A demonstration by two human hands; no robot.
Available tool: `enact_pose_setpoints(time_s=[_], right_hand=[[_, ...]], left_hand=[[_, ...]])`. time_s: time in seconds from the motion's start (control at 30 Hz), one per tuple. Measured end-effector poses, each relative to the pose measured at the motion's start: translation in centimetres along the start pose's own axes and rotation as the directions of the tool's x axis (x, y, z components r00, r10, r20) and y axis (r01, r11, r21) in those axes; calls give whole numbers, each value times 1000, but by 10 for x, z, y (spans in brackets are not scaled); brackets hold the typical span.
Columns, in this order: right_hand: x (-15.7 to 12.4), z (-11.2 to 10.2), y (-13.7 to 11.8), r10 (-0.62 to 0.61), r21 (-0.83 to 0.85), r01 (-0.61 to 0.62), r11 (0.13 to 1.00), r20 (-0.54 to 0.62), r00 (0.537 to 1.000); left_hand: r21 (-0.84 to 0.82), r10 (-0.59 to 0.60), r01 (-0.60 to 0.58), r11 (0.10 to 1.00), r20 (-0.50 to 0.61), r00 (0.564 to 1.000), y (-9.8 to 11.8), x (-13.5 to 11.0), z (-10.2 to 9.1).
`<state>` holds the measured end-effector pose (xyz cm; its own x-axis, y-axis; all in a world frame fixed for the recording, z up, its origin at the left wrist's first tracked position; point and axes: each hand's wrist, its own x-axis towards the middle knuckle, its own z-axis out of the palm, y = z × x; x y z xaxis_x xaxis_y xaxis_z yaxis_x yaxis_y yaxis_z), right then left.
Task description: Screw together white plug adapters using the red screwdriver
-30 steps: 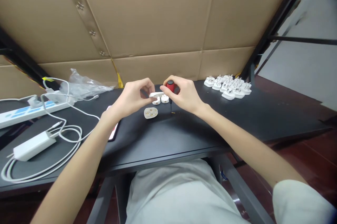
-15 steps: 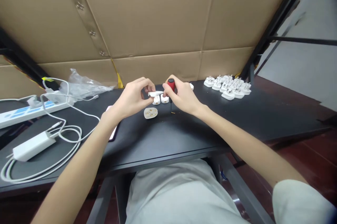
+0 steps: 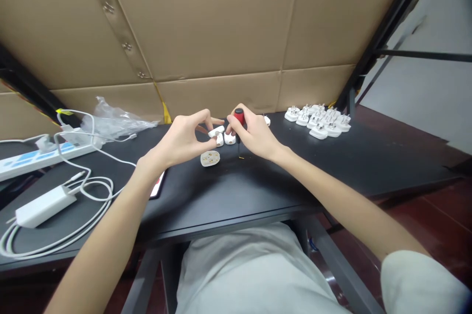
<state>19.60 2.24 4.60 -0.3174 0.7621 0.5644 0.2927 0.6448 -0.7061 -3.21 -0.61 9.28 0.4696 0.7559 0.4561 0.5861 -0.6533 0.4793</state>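
Observation:
My left hand [image 3: 184, 138] pinches a small white plastic plug part [image 3: 216, 131] between thumb and fingers, above the table. In my right hand [image 3: 255, 133] is a screwdriver [image 3: 239, 116] with a red and black handle, its shaft pointing down. A small brass-coloured piece [image 3: 241, 157] shows by the screwdriver's lower end; whether they touch I cannot tell. Below the left hand lies a white plug half [image 3: 210, 158], with brass-coloured parts inside facing up. Just behind the hands sit white plug pieces [image 3: 230, 138], partly covered by the fingers.
Several white plugs [image 3: 319, 120] are grouped at the back right, pins up. Another white plug [image 3: 267, 120] peeks out behind my right hand. To the left are a power strip [image 3: 44, 157], a white adapter [image 3: 46, 206] with coiled cable, a plastic bag [image 3: 114, 120] and a phone [image 3: 158, 186].
The white part in my left hand has tilted and come away from my right fingers, and the left fingers have spread a little. The screwdriver stays almost in place.

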Motion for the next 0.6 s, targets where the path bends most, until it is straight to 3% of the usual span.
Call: enact_pose_setpoints(time_s=[0.13,0.27,0.6], right_hand=[[0,-1,0,6,-10,-6,1000,1,1000],[1,0,1,2,-12,-2,1000,-2,1000],[0,-1,-2,19,-2,-19,1000,1,1000]], left_hand=[[17,-51,49,999,145,988,-4,-1,-2],[146,-54,19,989,241,969,-9,1,-1],[380,-243,130,916,265,933,-1,1,-2]])
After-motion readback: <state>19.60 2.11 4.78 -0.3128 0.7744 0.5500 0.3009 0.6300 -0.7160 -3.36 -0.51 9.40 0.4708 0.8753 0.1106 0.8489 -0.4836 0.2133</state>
